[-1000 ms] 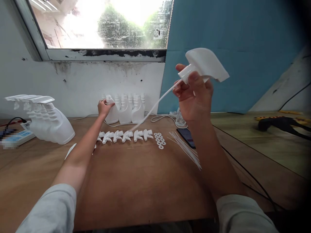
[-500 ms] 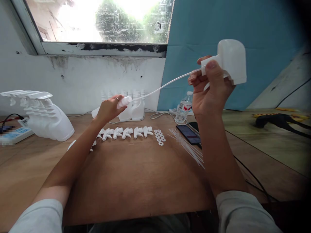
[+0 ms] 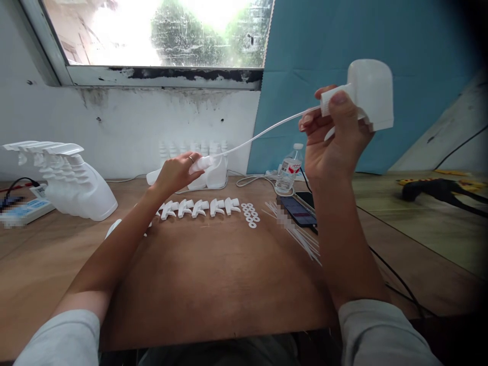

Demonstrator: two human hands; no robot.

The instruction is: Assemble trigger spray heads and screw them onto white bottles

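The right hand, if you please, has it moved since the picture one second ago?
Yes: the right hand, holding a curved white plastic spray head, has moved rightward, farther from the left edge of the flat blue sheet.

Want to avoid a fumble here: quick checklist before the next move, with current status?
1. Bottle held: ok, left grip closed on it near the neck.
2. Spray head held: ok, right grip closed on it.
3. Tube attached to spray head: ok, it runs out of the collar.
4. Tube straight: not ok, it bows.
5. Tube end inside the neck: cannot tell; it reaches the opening, depth not visible.
6. Collar on the neck: not ok, well apart.
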